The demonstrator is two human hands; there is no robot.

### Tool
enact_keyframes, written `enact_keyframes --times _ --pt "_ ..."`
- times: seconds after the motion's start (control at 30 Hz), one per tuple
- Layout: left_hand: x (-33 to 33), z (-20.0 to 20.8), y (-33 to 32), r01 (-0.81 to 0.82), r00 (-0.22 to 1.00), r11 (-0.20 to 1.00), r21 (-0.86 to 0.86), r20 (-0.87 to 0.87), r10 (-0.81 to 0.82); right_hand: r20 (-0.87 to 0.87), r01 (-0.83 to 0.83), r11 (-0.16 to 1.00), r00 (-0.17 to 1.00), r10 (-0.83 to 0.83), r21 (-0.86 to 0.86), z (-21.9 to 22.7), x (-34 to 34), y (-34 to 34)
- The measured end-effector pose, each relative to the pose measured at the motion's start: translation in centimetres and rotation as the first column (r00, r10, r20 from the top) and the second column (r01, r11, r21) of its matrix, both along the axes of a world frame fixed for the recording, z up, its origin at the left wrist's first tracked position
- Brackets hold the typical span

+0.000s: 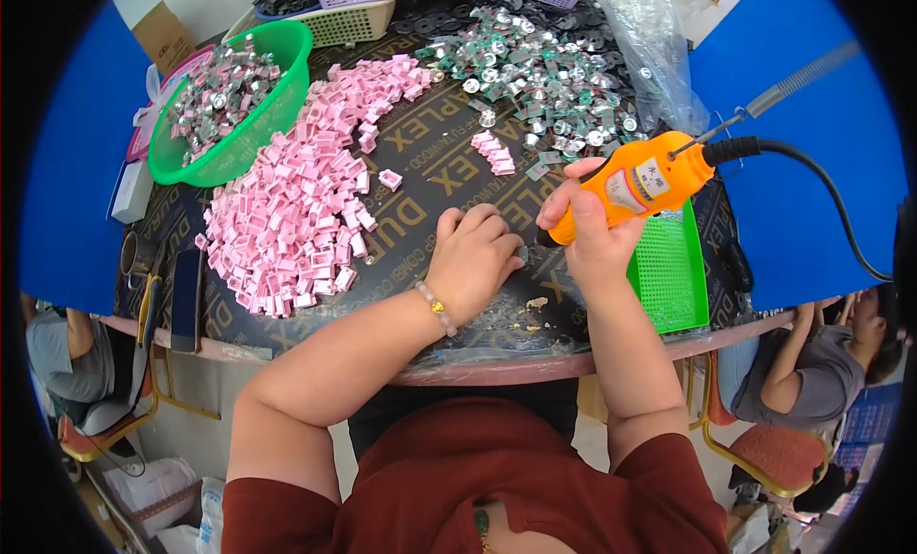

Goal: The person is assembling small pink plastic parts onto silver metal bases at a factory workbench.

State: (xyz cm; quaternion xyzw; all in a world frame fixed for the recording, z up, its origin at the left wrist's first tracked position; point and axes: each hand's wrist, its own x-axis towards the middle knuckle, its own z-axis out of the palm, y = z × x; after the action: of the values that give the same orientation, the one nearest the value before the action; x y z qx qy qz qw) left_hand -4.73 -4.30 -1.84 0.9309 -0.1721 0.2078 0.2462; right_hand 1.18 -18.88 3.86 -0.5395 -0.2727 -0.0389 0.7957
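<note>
My right hand [600, 231] is wrapped round an orange electric screwdriver [630, 186], its dark tip end pointing down and left. Low over the table, my left hand [470, 265] has its fingers curled together. A small greenish piece [522, 255] shows at its fingertips, close to the driver's tip; most of it is hidden. Left of that hand spreads a big heap of small pink plastic housings [287, 220]. A short row of pink pieces [493, 153] lies beyond my hands, beside a pile of greenish circuit pieces with shiny round parts [544, 81].
A green bowl [298, 72] of small parts stands far left, a green perforated tray [702, 277] at right. A spring [802, 79] and black cable [841, 201] run from the driver. A phone [186, 301] lies at left. Other people sit at both sides.
</note>
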Motion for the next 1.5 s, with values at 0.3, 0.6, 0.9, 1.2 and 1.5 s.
enact_keyframes --times 0.3,0.6,0.9,1.2,1.5 --pt "-0.5 0.1 -0.1 -0.005 1.000 1.000 -0.004 0.000 0.005 0.249 0.497 0.859 0.853 -0.458 -0.122 5.4 4.0 -10.6" --pt "-0.3 0.6 -0.7 -0.026 0.999 1.000 -0.003 -0.046 0.025 0.132 0.647 0.730 0.761 -0.635 -0.218 1.6 7.7 -17.8" --pt "-0.2 0.5 -0.6 -0.046 0.999 0.999 -0.006 -0.027 0.046 0.142 0.631 0.762 0.776 -0.615 -0.147 0.7 7.1 -18.2" --pt "-0.2 0.6 -0.7 -0.074 0.997 0.997 -0.030 -0.034 0.073 0.143 0.645 0.753 0.763 -0.630 -0.129 1.0 6.6 -18.0" --pt "-0.2 0.0 -0.4 -0.062 0.997 0.998 -0.023 -0.045 0.061 0.223 0.195 0.974 0.950 -0.216 0.115 4.4 -0.2 -9.5"
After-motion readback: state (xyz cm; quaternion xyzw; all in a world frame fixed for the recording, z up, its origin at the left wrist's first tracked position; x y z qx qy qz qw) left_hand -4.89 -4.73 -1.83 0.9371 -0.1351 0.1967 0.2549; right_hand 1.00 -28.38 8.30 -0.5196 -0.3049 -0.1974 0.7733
